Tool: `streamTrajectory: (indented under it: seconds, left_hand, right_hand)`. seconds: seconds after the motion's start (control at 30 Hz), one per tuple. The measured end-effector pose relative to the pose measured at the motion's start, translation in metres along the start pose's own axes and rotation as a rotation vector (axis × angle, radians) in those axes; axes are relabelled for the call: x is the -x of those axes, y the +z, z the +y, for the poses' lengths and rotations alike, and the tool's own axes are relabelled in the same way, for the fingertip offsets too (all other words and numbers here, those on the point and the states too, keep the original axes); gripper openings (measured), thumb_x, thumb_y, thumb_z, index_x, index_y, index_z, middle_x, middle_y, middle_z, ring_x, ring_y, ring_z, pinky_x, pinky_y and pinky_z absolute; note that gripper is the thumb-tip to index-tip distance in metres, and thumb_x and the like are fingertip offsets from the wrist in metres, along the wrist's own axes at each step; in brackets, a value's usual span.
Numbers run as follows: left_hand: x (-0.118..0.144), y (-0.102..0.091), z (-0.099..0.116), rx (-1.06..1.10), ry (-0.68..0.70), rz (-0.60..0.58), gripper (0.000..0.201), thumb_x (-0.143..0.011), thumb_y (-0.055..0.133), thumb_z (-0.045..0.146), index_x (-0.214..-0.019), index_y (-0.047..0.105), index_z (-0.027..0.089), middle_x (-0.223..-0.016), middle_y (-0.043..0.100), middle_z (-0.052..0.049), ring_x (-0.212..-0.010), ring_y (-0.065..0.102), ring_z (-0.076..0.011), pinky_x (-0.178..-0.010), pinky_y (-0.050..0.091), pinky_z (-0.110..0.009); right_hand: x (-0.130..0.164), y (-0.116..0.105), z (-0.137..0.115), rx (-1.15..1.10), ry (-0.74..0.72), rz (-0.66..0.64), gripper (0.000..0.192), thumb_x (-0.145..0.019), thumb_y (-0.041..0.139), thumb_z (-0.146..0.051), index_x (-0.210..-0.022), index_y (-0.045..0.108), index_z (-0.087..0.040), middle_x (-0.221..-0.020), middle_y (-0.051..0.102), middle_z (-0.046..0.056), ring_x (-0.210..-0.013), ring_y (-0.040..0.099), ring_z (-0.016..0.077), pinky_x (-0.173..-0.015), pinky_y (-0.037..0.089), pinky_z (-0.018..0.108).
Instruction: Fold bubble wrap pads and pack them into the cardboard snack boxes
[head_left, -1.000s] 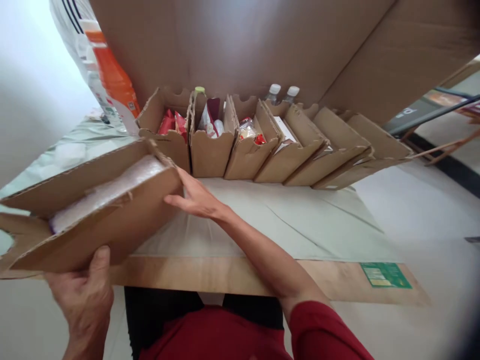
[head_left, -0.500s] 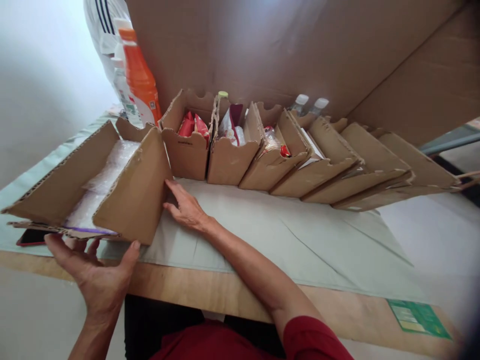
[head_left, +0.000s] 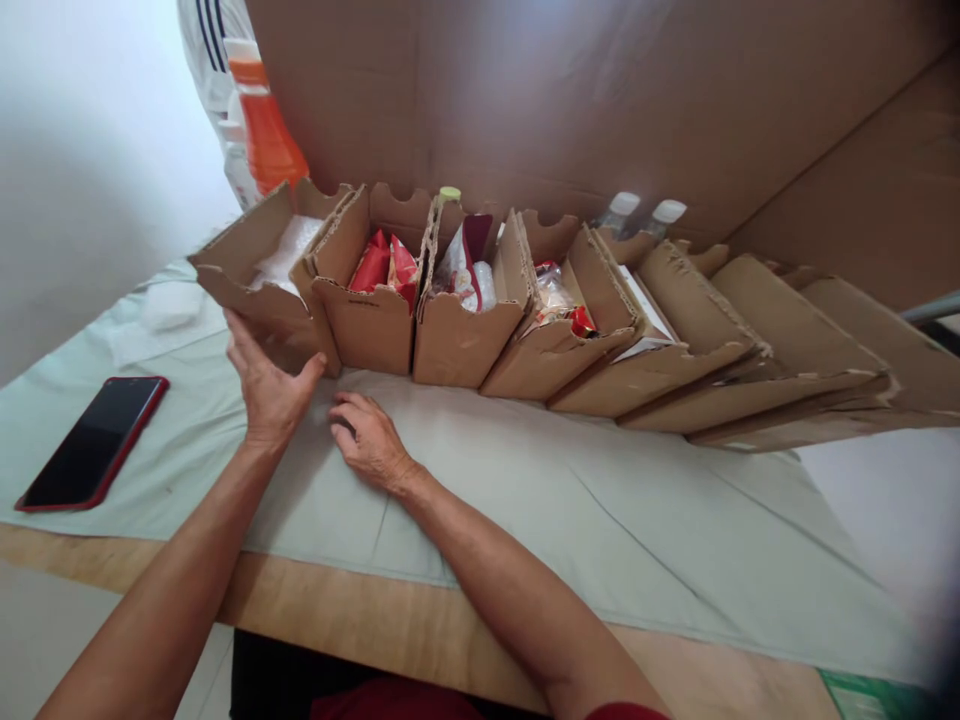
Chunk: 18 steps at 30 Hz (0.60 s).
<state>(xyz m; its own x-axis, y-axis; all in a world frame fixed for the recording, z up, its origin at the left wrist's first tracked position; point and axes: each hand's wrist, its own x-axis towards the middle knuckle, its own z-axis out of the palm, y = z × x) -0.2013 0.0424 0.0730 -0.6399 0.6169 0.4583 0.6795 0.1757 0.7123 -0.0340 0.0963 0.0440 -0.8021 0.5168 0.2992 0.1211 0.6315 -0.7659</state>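
Observation:
At the left end of a row, a cardboard box (head_left: 262,318) holds a bubble-wrapped item (head_left: 289,250). My left hand (head_left: 268,392) spans the lower front of this box, thumb on its right side and fingers on its left. The box stands against a neighbouring cardboard box (head_left: 367,325) with red packets (head_left: 382,265) inside. On the cloth just in front of the row rests my right hand (head_left: 371,440), fingers loosely bent and partly apart, holding nothing. A small gap separates it from the boxes.
More cardboard boxes (head_left: 465,345) with packets stand rightward, several leaning. Behind them rise bottles (head_left: 621,212) and a cardboard wall (head_left: 510,110). A phone (head_left: 94,440) lies on the green cloth (head_left: 480,480) at left. An orange bottle (head_left: 270,140) and a person's sleeve (head_left: 210,40) are at back left.
My left hand has moved the left box back and right, against the row, uncovering the phone. My right hand has come off the box's side and lowered slightly to the cloth.

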Motion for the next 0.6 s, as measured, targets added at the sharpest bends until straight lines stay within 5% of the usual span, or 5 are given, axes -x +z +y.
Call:
streamTrajectory:
  seconds: [0.1,0.3,0.6]
  left_hand:
    - [-0.005,0.015,-0.008,-0.025,-0.037,0.024,0.12,-0.079,0.076,0.033,-0.169,-0.001,0.015,-0.178,0.005,-0.017,-0.165,0.007,-0.0394,-0.135,0.015,-0.056]
    - [0.021,0.032,-0.025,-0.073,-0.054,-0.122,0.101,-0.085,0.063,0.04,-0.166,0.015,0.003,-0.176,0.016,-0.026,-0.165,0.011,-0.0401,-0.134,0.014,-0.059]
    - [0.018,0.028,-0.015,-0.112,-0.066,-0.126,0.096,-0.088,0.054,0.045,-0.163,0.02,-0.005,-0.172,0.022,-0.032,-0.163,0.018,-0.0418,-0.133,0.018,-0.057]
  right_hand:
    - [0.0,0.001,0.002,-0.003,-0.003,0.011,0.019,-0.097,0.061,-0.014,-0.108,0.074,-0.02,-0.14,0.067,0.011,-0.13,0.063,0.0236,-0.116,0.049,0.042]
    - [-0.002,0.003,0.005,0.011,-0.011,0.005,0.017,-0.097,0.06,-0.013,-0.103,0.075,-0.02,-0.135,0.07,0.01,-0.126,0.064,0.0232,-0.114,0.049,0.041]
    - [-0.006,0.005,-0.003,0.206,-0.077,-0.044,0.016,-0.097,0.06,-0.01,-0.101,0.072,-0.019,-0.13,0.071,0.01,-0.121,0.065,0.0228,-0.112,0.049,0.04]
